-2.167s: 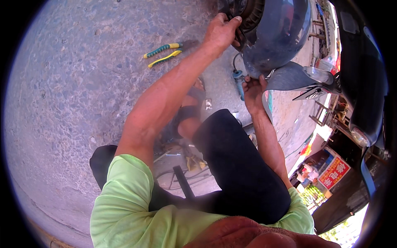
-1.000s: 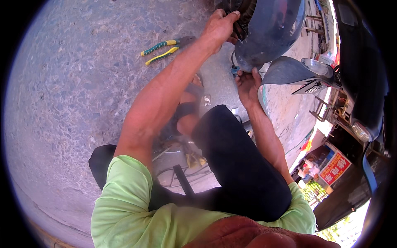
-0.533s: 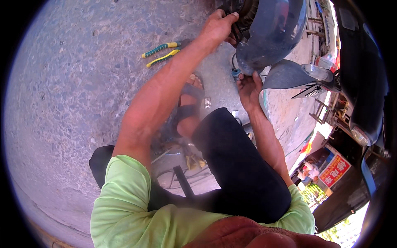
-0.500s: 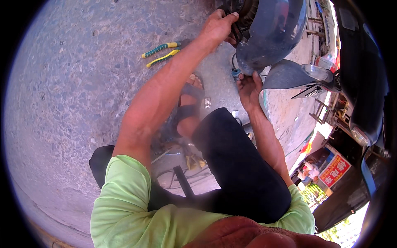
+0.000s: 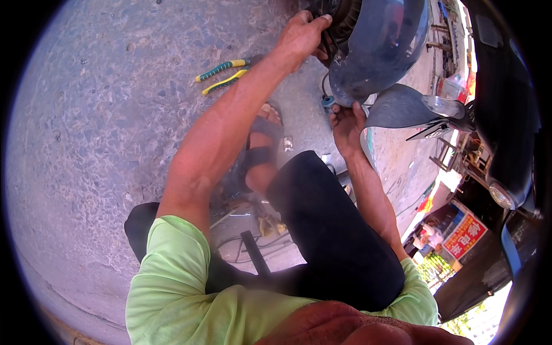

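My left hand [image 5: 303, 37] is closed around a dark, thin part beside the wheel [image 5: 348, 16], its thumb pressed on top. Some of its fingers disappear behind that part. Over the wheel curves a glossy dark mudguard [image 5: 374, 52]. At the mudguard's lower tip, my right hand [image 5: 347, 123] has its palm turned up and its fingers curled against the edge, thumb on one side. Close by its fingertips is a small blue cylindrical piece [image 5: 328, 103] with a dark cable running up from it. Pliers [image 5: 224, 77] with yellow-and-green handles lie on the ground left of my left forearm.
A grey curved flap [image 5: 397, 109] juts out right of my right hand, joined to the black vehicle body [image 5: 503, 98]. My sandalled foot [image 5: 264, 138] and bent knee [image 5: 310, 190] are below the hands. Cables and loose bits [image 5: 270, 224] lie beneath my legs.
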A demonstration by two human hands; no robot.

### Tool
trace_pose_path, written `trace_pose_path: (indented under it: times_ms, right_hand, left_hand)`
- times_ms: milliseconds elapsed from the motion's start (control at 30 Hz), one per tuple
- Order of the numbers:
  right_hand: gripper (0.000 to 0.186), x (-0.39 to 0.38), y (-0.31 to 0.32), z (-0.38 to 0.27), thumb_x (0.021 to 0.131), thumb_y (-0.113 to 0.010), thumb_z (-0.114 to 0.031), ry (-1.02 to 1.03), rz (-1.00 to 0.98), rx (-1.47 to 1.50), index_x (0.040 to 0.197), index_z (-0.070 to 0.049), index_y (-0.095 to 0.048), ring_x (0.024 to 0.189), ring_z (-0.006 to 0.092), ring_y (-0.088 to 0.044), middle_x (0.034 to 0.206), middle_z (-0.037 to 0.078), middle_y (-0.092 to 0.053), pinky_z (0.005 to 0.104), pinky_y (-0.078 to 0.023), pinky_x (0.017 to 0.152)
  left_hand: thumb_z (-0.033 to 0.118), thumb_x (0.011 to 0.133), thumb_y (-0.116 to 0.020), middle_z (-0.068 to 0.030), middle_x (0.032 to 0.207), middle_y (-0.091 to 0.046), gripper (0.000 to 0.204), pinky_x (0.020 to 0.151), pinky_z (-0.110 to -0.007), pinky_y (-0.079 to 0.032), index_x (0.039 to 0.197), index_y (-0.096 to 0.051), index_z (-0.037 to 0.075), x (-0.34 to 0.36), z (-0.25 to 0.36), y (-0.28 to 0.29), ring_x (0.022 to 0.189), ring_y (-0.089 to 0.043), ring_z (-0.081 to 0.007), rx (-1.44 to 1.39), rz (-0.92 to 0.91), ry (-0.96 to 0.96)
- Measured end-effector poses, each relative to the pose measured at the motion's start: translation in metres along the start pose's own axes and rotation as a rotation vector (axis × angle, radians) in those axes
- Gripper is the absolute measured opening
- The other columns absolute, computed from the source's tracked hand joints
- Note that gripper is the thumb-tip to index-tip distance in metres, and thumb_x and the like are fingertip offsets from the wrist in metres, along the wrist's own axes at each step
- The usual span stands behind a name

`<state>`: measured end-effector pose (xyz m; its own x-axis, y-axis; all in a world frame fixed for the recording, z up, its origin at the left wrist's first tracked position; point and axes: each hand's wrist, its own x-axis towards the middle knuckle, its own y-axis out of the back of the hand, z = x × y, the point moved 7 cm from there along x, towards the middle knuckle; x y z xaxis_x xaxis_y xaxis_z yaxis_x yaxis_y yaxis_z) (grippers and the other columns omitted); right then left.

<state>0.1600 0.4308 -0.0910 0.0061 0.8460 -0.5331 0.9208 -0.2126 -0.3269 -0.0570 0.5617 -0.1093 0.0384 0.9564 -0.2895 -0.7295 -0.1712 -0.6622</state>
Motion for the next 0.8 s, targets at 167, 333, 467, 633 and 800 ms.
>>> trace_pose_path:
  times_ms: [167, 333, 467, 633, 800]
  right_hand:
    - [0.03, -0.002, 0.001, 0.0, 0.095, -0.065, -0.033, -0.008, 0.009, 0.016, 0.112, -0.008, -0.063, 0.096, 0.0192, -0.057, 0.107, 0.004, -0.064, 0.0337, -0.047, 0.082]
    - [0.031, -0.003, 0.0, -0.001, 0.095, -0.065, -0.033, -0.008, 0.019, 0.02, 0.112, -0.008, -0.063, 0.095, 0.0195, -0.056, 0.107, 0.005, -0.064, 0.0336, -0.047, 0.082]
    - [0.031, -0.002, 0.002, -0.002, 0.094, -0.065, -0.033, 0.002, 0.042, 0.025, 0.113, -0.008, -0.063, 0.095, 0.0198, -0.056, 0.107, 0.004, -0.064, 0.0337, -0.047, 0.082]
    - [0.033, -0.003, -0.004, -0.003, 0.094, -0.066, -0.035, -0.006, 0.057, 0.026, 0.113, -0.009, -0.062, 0.094, 0.0197, -0.056, 0.106, 0.004, -0.064, 0.0335, -0.047, 0.082]
    - [0.033, -0.002, -0.001, -0.004, 0.093, -0.066, -0.035, -0.001, 0.058, 0.025, 0.113, -0.009, -0.062, 0.094, 0.0197, -0.056, 0.105, 0.004, -0.063, 0.0336, -0.046, 0.082]
  left_hand:
    - [0.029, 0.097, -0.058, -0.0148, 0.077, -0.067, 0.031, 0.052, -0.033, -0.056, 0.096, -0.054, -0.002, -0.008, 0.011, -0.001, 0.057, -0.065, -0.0233, 0.062, 0.022, 0.03]
    - [0.029, 0.097, -0.058, -0.0148, 0.077, -0.067, 0.032, 0.052, -0.033, -0.056, 0.097, -0.054, -0.002, -0.003, 0.004, 0.0, 0.057, -0.065, -0.0238, 0.028, -0.012, 0.041]
    - [0.029, 0.097, -0.058, -0.0148, 0.077, -0.067, 0.032, 0.052, -0.033, -0.056, 0.097, -0.053, -0.002, 0.001, 0.002, -0.001, 0.057, -0.065, -0.0238, 0.037, -0.029, 0.036]
    - [0.028, 0.097, -0.057, -0.0149, 0.078, -0.066, 0.032, 0.052, -0.033, -0.057, 0.099, -0.052, -0.003, -0.001, 0.005, -0.002, 0.058, -0.065, -0.0235, 0.025, -0.027, 0.055]
    - [0.028, 0.097, -0.058, -0.0152, 0.078, -0.065, 0.032, 0.051, -0.033, -0.056, 0.102, -0.051, -0.003, -0.009, 0.013, -0.003, 0.057, -0.064, -0.0233, 0.017, -0.013, 0.083]
